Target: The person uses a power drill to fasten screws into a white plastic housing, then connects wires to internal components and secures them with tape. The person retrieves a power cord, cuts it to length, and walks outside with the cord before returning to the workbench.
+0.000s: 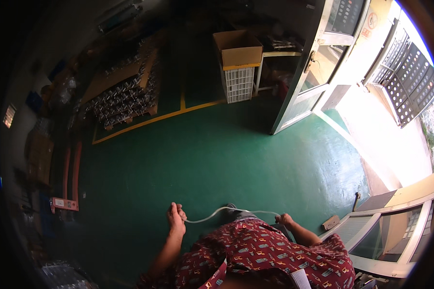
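Note:
A thin whitish cord or tube (211, 215) runs between my two hands in a loose wave, in front of my patterned red shirt (260, 249). My left hand (176, 218) grips one end of it, thumb pointing up and away from me. On the other side, my right hand (284, 219) is closed around the cord near my body. Whether the cord continues past either fist is hidden. Below it, part of one shoe (231, 206) shows on the green floor (188, 173).
A double door stands open at right, one leaf (311, 72) far, one (383, 231) near. Ahead, a cardboard box (241, 52) rests on white plastic crates (238, 85). At left are a pallet of stacked metal parts (126, 103) and a red pallet jack (66, 204).

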{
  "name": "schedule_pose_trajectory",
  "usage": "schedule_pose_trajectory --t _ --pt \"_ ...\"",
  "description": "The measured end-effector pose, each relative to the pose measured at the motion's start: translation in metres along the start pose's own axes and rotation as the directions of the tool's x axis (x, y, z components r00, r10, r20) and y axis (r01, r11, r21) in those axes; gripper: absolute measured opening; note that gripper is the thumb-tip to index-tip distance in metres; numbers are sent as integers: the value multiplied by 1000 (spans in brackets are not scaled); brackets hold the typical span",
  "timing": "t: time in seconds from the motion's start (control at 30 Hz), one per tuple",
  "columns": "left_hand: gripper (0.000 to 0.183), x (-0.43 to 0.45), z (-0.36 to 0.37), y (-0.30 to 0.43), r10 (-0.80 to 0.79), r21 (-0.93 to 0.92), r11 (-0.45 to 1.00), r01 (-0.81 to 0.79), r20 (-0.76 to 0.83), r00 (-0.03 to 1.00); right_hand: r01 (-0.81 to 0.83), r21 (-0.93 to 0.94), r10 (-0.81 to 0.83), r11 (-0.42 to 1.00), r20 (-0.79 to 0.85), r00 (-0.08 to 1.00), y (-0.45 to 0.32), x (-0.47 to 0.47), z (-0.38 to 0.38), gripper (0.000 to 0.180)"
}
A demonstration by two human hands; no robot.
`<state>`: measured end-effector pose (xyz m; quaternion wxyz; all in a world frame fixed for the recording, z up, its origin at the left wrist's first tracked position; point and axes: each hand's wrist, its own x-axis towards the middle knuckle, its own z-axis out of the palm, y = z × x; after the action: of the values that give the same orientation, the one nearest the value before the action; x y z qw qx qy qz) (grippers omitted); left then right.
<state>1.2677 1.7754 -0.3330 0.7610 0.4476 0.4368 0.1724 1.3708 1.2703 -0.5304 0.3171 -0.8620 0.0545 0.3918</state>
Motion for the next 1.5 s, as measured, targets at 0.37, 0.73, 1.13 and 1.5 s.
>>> schedule_pose_trajectory --t 0.37,0.73,1.13,1.5 --pt "42 289 -4 112 -45 -48 998 39 -141 989 -11 134 6 991 40 999 -375 225 -65 41" --pt "42 612 225 358 104 134 982 -131 187 977 -48 -232 34 971 -65 997 -487 375 -22 35" --pt "37 881 392 467 6 187 978 -93 422 907 98 -352 -94 931 27 995 -734 658 -86 49" --pt "36 1114 559 537 -170 349 924 -159 744 646 667 245 -676 704 -58 735 -1288 797 -204 56"
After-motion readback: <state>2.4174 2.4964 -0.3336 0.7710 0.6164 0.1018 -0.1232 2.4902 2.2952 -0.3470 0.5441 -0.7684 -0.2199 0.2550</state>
